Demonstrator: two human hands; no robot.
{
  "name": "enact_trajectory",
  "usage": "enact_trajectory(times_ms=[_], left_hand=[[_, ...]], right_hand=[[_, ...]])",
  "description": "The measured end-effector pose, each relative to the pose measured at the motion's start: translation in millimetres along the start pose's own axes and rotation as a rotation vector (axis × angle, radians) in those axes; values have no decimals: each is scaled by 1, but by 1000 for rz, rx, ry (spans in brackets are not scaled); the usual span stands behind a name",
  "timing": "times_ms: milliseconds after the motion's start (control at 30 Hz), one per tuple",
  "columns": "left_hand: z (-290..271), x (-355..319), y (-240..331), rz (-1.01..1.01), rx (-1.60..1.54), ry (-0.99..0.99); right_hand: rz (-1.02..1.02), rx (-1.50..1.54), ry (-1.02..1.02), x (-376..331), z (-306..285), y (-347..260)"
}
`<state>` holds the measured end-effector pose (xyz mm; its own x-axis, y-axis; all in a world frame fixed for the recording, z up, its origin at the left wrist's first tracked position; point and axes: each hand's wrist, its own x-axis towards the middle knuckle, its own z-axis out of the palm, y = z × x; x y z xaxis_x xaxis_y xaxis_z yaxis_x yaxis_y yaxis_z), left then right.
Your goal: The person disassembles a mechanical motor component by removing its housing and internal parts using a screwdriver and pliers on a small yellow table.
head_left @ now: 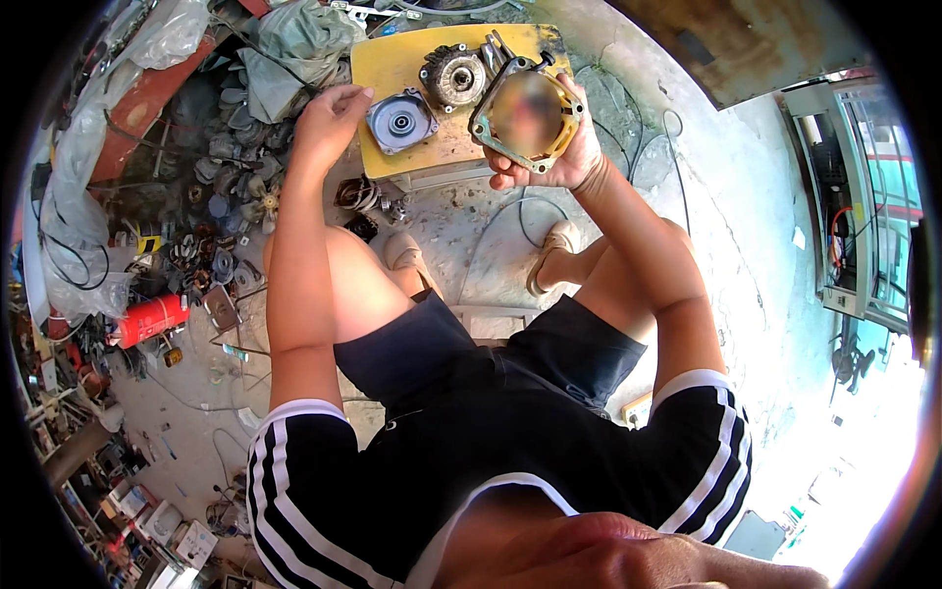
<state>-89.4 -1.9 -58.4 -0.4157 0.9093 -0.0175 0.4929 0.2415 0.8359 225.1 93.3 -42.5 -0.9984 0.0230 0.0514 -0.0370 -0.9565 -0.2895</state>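
My right hand (569,147) grips a squarish metal motor housing (561,137) from its right side and underneath, tilting it up above a yellow-topped stool (383,59). The housing has bolt holes at its corners, and its centre is blurred. My left hand (334,120) hovers off the stool's left edge with its fingers curled together; whatever they may hold does not show. Closest to it lies a grey square end cover (401,123) with a round bearing seat in the middle. Behind the cover sits a round, grimy metal motor part (454,77), beside the raised housing.
Scrap metal parts (221,177) pile up on the left, with a red cylinder (152,320) nearer me. A wire coil (358,194) rests on the floor before the stool. Loose black cable (636,147) curls right of the stool. A glass-fronted cabinet (854,196) stands far right.
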Motion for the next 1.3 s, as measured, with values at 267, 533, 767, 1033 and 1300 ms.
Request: enact_trajectory(times_ms=[267, 533, 767, 1033, 1300], left_hand=[[7, -8, 33, 131, -221, 32], [18, -5, 39, 102, -325, -116], [26, -31, 88, 258, -349, -363], [35, -64, 117, 549, 121, -20], [-11, -58, 97, 330, -800, -399]], right_hand=[[-55, -11, 213, 3, 2, 3], [-65, -19, 272, 7, 3, 0], [-134, -85, 384, 10, 6, -1], [-310, -705, 624, 24, 53, 17], [-168, -762, 679, 57, 103, 16]])
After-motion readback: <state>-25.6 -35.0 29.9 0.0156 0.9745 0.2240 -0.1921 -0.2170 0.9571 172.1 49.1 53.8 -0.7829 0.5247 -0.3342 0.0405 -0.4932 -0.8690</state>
